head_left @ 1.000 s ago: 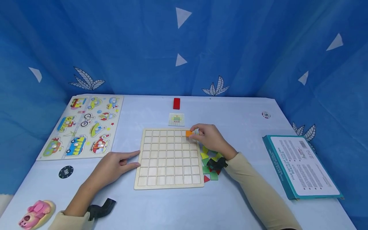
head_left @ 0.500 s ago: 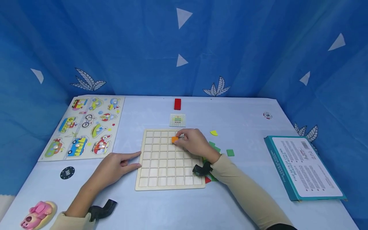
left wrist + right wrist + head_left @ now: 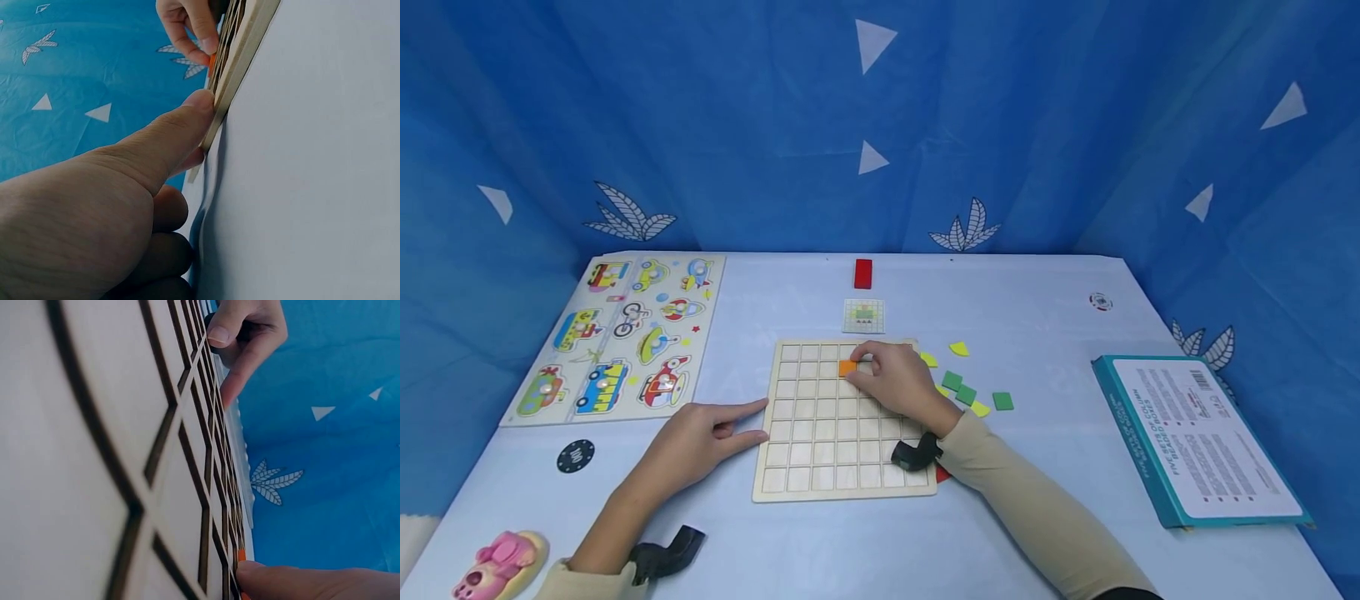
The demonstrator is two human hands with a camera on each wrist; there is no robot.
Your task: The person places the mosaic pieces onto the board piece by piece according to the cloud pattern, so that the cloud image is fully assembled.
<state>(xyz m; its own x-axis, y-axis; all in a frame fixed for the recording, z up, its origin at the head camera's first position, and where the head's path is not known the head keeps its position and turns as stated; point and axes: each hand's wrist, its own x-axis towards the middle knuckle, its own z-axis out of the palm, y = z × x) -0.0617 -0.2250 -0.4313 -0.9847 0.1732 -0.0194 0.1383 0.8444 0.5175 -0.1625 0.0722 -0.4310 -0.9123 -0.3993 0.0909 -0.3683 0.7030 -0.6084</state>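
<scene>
My right hand (image 3: 891,375) pinches a small orange square tile (image 3: 847,368) between thumb and index finger, over the second row of a wooden grid board (image 3: 760,498). In the right wrist view the thumb (image 3: 294,582) overlaps the orange tile (image 3: 242,555), low against the board's grooves. At the board's left edge my left hand (image 3: 703,435) rests thumb and index fingertips, spread apart along the rim. The left wrist view shows that thumb (image 3: 181,119) straight against the wooden side, the other fingers bent below it.
Right of the board lie loose green tiles (image 3: 966,394) and yellow pieces (image 3: 958,348). A pattern card (image 3: 864,317) and red block (image 3: 863,273) sit behind. Around them are a vehicle puzzle (image 3: 617,342), teal box (image 3: 1202,442), black chip (image 3: 576,456) and pink toy (image 3: 497,567).
My right hand has carried the orange tile leftward from the board's upper right corner to the second row. Loose pieces at the right are more uncovered. My left hand stays put.
</scene>
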